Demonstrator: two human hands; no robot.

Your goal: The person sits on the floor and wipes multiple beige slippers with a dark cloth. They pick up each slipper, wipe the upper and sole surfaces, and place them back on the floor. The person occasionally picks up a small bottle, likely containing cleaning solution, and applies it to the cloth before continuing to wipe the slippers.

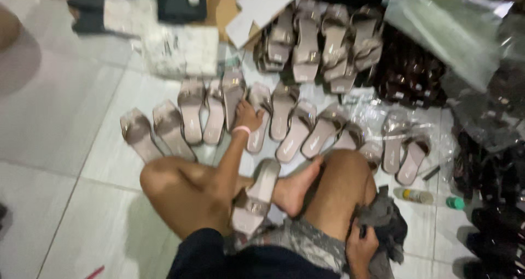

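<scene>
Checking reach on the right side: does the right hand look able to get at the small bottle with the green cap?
Probably yes: the right hand grips dark cloth, and the bottle lies close on open tile.

About a dozen beige sandals (284,117) line the tiled floor's far side; one sandal (254,199) near; one green-capped bottle (432,198) right.

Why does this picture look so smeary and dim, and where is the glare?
Head view: motion blur softens everything, including the left hand on a sandal and the right hand on a grey cloth; dim light darkens the right edge; glare glints on the plastic bags.
</scene>
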